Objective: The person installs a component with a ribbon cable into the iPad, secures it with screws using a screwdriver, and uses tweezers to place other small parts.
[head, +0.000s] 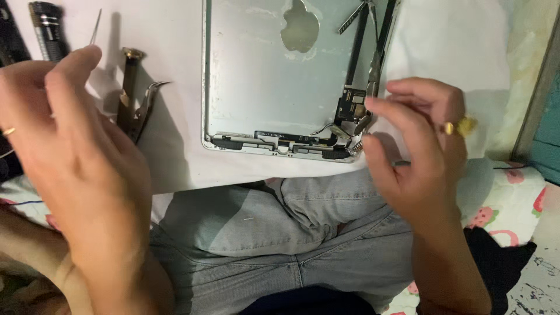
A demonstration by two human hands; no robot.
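I see right hand (417,151) at lower right corner of silver tablet back shell (256,87), thumb and forefinger pinched on small metal part at black flex cable (353,70); what exactly is pinched, cannot tell. Shell lies open-side up on white sheet (175,146) over lap in grey jeans (262,233). Left hand (70,151) raised, fingers loosely curled, thin needle-like tool (95,26) above fingertip; grip unclear. Tweezers (146,105) and screwdriver (128,81) lie between left hand and shell.
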